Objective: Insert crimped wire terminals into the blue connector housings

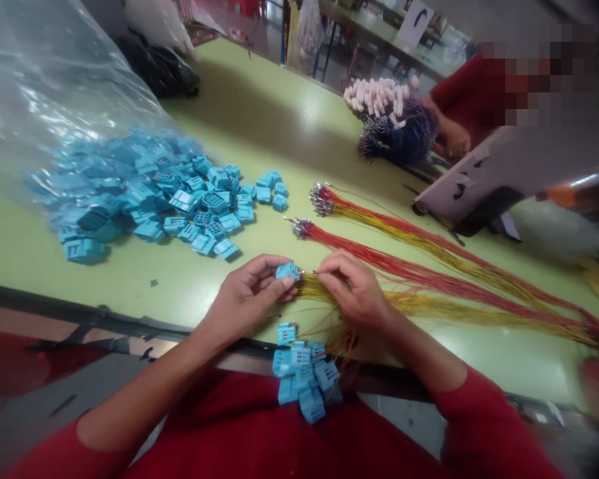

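Head view, close, facing down across table (279,113), seemingly wide-angle.

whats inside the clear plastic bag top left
Light blue connector housings show through the clear plastic bag; glare on the film hides anything deeper inside.
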`<state>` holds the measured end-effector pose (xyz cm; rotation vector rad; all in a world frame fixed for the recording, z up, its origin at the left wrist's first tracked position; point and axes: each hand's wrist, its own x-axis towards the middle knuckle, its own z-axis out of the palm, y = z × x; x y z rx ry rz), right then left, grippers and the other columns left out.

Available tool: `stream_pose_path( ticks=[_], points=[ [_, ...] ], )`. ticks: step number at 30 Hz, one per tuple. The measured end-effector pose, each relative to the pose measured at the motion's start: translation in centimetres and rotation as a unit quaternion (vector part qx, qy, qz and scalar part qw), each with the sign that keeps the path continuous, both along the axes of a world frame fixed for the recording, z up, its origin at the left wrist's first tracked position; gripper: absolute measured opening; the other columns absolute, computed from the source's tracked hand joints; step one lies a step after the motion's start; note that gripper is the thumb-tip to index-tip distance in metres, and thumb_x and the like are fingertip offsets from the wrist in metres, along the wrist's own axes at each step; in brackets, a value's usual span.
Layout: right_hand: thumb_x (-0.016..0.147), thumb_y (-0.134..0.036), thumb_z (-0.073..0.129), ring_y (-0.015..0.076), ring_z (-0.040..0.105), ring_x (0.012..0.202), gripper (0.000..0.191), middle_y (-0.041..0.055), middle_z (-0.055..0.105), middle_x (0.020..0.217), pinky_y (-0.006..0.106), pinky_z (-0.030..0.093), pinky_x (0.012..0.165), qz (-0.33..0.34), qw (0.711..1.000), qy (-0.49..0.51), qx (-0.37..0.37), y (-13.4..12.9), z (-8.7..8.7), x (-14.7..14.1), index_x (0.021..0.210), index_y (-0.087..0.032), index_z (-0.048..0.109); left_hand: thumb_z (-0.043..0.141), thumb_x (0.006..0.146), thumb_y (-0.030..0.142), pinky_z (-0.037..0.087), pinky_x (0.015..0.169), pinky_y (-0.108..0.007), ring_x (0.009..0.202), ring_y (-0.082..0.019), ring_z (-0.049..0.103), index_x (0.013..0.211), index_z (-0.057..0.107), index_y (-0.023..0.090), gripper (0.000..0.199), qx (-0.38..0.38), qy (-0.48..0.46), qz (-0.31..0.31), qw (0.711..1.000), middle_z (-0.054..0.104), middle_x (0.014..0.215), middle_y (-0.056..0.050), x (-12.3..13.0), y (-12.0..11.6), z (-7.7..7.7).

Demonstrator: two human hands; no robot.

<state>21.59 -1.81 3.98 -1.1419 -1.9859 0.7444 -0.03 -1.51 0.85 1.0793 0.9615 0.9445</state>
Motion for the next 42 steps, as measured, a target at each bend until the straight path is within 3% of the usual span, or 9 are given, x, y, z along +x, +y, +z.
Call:
stream_pose_path(
  ticks=[4, 9, 16, 24, 32, 35, 38, 42],
  points=[
    [0.102, -0.024, 0.053, 0.0178, 0.063, 0.086, 0.016, 0.0066, 0.070, 0.093, 0.033, 0.051, 0.078, 0.007, 0.996, -0.051, 0.076, -0.9, 0.0, 0.4, 0.098, -0.021, 0.068, 0.083, 0.080, 0.049, 0.065, 0.078, -0.033, 0.077, -0.020, 0.077, 0.108, 0.065, 0.017, 0.046, -0.011, -0.010, -0.002, 1.000, 0.079, 0.091, -0.008, 0.2, -0.1, 0.0],
    [0.102, -0.022, 0.053, 0.0152, 0.061, 0.072, 0.019, 0.0052, 0.071, 0.082, 0.028, 0.045, 0.067, -0.013, 0.987, -0.132, 0.088, -1.5, 0.3, 0.3, 0.094, -0.018, 0.069, 0.086, 0.078, 0.048, 0.065, 0.080, -0.031, 0.078, -0.019, 0.077, 0.107, 0.065, 0.017, 0.047, -0.034, -0.033, -0.002, 0.999, 0.079, 0.093, -0.008, 0.2, -0.4, 0.2],
    [0.098, -0.020, 0.051, 0.0139, 0.059, 0.069, 0.019, 0.0030, 0.070, 0.078, 0.028, 0.041, 0.065, -0.027, 0.982, -0.169, 0.081, -1.3, 0.0, 0.3, 0.084, -0.020, 0.066, 0.086, 0.077, 0.049, 0.064, 0.083, -0.032, 0.081, -0.019, 0.077, 0.108, 0.065, 0.016, 0.049, -0.033, -0.026, -0.002, 0.999, 0.079, 0.095, -0.007, 0.4, -0.7, 0.7],
    [0.095, -0.018, 0.049, 0.0134, 0.054, 0.066, 0.020, 0.0021, 0.066, 0.075, 0.027, 0.038, 0.063, -0.002, 0.979, -0.182, 0.088, -1.0, 0.3, -0.1, 0.080, -0.020, 0.062, 0.073, 0.091, 0.044, 0.060, 0.081, -0.032, 0.089, -0.021, 0.074, 0.122, 0.067, 0.017, 0.041, 0.094, 0.091, -0.016, 0.991, 0.077, 0.106, -0.011, 0.4, -1.1, -0.7],
    [0.098, -0.023, 0.048, 0.0147, 0.054, 0.069, 0.022, 0.0041, 0.068, 0.078, 0.028, 0.038, 0.065, 0.026, 0.978, -0.197, 0.065, -1.3, -0.1, -0.4, 0.084, -0.019, 0.064, 0.069, 0.092, 0.039, 0.052, 0.063, -0.026, 0.066, -0.015, 0.063, 0.117, 0.070, 0.018, 0.033, 0.176, 0.155, -0.026, 0.972, 0.070, 0.076, -0.001, 0.5, -1.0, -0.6],
    [0.102, -0.029, 0.050, 0.0144, 0.057, 0.072, 0.024, 0.0036, 0.069, 0.082, 0.027, 0.041, 0.068, 0.054, 0.987, -0.152, 0.005, -0.5, 0.4, 0.7, 0.088, -0.019, 0.066, 0.070, 0.092, 0.038, 0.053, 0.067, -0.028, 0.072, -0.018, 0.065, 0.111, 0.071, 0.019, 0.027, 0.217, 0.190, -0.031, 0.957, 0.073, 0.082, -0.003, -0.2, -1.0, 0.0],
    [0.101, -0.034, 0.056, 0.0150, 0.059, 0.077, 0.021, 0.0030, 0.068, 0.085, 0.028, 0.043, 0.073, 0.010, 0.994, -0.100, -0.033, 1.8, 0.5, 2.2, 0.090, -0.019, 0.067, 0.072, 0.090, 0.033, 0.054, 0.078, -0.034, 0.086, -0.022, 0.067, 0.106, 0.071, 0.021, 0.021, 0.312, 0.183, -0.096, 0.927, 0.076, 0.096, -0.007, -0.4, -1.8, 1.3],
    [0.091, -0.028, 0.069, 0.0162, 0.054, 0.078, 0.010, 0.0024, 0.063, 0.088, 0.029, 0.039, 0.072, -0.063, 0.979, -0.195, -0.011, 5.9, -1.0, 2.8, 0.089, -0.019, 0.066, 0.075, 0.089, 0.031, 0.053, 0.080, -0.036, 0.089, -0.024, 0.067, 0.108, 0.073, 0.022, 0.020, 0.376, 0.117, -0.314, 0.864, 0.075, 0.097, -0.007, 0.8, -3.9, 3.6]
  ],
)
